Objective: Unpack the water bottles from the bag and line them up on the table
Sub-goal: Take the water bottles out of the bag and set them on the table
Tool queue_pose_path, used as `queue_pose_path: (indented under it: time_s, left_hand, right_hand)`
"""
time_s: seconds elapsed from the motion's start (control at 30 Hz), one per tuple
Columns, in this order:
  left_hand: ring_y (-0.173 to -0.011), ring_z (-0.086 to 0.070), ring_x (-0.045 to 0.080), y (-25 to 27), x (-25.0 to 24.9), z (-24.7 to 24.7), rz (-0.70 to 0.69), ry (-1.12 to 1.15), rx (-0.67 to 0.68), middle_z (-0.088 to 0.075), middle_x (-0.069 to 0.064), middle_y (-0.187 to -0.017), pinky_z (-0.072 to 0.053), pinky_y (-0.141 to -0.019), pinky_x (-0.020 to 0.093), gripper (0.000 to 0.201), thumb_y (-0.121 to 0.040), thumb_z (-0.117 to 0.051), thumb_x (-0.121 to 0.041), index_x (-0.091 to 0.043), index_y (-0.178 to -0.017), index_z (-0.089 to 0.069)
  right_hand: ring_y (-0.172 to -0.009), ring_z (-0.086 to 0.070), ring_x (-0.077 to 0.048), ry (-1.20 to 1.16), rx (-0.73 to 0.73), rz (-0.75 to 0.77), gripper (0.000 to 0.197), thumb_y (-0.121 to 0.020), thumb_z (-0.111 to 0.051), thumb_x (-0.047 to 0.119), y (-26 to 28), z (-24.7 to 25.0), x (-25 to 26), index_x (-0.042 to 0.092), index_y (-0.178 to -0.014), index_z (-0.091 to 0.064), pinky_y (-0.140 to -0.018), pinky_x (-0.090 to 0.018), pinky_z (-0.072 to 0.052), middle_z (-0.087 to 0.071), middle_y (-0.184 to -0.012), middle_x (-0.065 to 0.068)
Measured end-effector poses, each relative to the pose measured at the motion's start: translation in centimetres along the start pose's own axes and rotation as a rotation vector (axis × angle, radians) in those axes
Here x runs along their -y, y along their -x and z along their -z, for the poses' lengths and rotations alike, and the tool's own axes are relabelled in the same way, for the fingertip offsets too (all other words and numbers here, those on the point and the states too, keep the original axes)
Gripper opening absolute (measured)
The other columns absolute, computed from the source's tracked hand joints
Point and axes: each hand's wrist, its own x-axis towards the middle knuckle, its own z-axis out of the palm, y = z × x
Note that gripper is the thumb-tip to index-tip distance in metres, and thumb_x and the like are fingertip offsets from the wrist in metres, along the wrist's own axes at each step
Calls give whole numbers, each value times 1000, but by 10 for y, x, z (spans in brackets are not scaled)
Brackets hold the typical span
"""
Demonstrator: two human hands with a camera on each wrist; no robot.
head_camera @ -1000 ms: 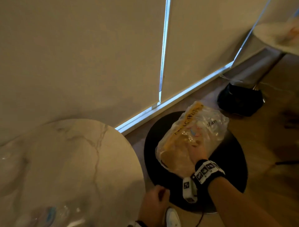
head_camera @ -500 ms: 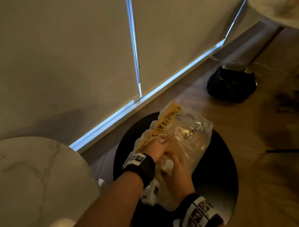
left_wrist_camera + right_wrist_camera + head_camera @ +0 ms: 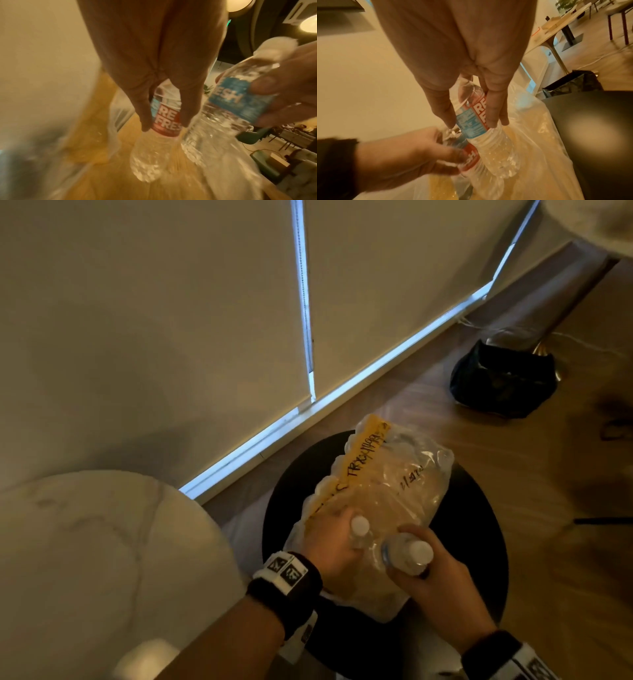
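Holding two bottles at bag mouth, on black stool: left hand grips one bottle, right hand another bottle; half a second ago one cap showed; marble table next

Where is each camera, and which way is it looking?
Head: on the person's head, looking down at the bag on the black stool; both forearms show.
Left wrist: looks along the left hand gripping a bottle.
Right wrist: looks along the right hand gripping the other bottle.
Both wrist views share both bottles.
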Motion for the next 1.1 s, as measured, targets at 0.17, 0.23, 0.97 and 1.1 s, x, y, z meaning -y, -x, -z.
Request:
queue_pose_path:
  time_s: [0.17, 0.23, 0.97, 1.1]
  left_hand:
    - [-119, -60, 9, 101, 24, -7, -29, 428, -113, -63, -12, -130, -53, -98, 22, 58, -86, -82, -39, -25, -134, -54]
    - [-117, -64, 12, 141, 29, -12, 22, 490, -210, -67, -8, -130, -54, -95, 27, 54, -89, -79, -41, -27, -134, -53]
    - [-142, -50, 26, 359, 187, -82, 653, 839, -793, -51, 7, -153, -45, -117, 36, 97, -83, -84, -25, -16, -160, -25]
    - [-143, -51, 20, 392, 168, -71, 656, 848, -801, -53, 1, -153, -42, -122, 32, 94, -84, -83, -37, -21, -160, -29]
  right_hand:
    - [-88, -61, -12, 119, 80, 103, 49, -76, -78, 32, 42, -10, 38, 57, -104, -46, -72, -24, -47, -64, -99, 17]
    - [-85, -58, -12, 147, 84, 135, 49, -76, -78, 34, 58, -19, 49, 55, -107, -47, -70, -25, -44, -62, -95, 15]
    - [-114, -56, -23, 387, 585, 472, 72, -69, -81, 39, 143, -299, 108, 26, -130, -44, -92, -33, -47, -58, -124, 0]
    - [-116, -49, -11, 389, 637, 502, 92, -57, -82, 60, 134, -275, 124, 33, -135, -41, -96, -31, -44, -47, -127, 13]
